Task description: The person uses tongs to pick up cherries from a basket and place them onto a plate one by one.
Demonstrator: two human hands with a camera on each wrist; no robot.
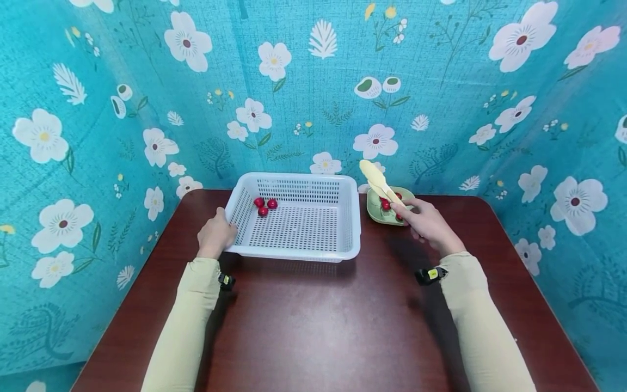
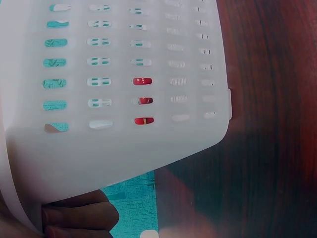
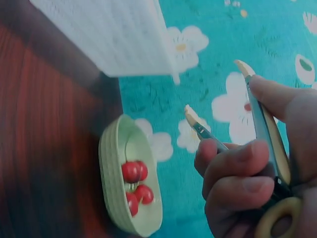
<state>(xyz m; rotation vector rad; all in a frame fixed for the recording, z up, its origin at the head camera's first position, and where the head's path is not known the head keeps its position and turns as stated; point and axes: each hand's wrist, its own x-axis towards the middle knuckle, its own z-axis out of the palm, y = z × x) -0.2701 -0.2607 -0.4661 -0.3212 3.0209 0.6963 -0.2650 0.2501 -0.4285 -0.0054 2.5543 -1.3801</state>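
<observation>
My left hand grips the left rim of a white perforated plastic basket. In the left wrist view the fingers curl under the basket's rim. Three red cherries lie together at the left inside the basket. My right hand holds a pair of cream-tipped tongs, raised over a light green dish. Their two arms stand apart in the right wrist view, with nothing between the tips. Several cherries with stems sit in the dish, partly hidden by the tongs and hand in the head view.
Both basket and dish stand near the back edge of a dark brown wooden table. The dish is just right of the basket. A blue floral curtain hangs behind the table and along both sides.
</observation>
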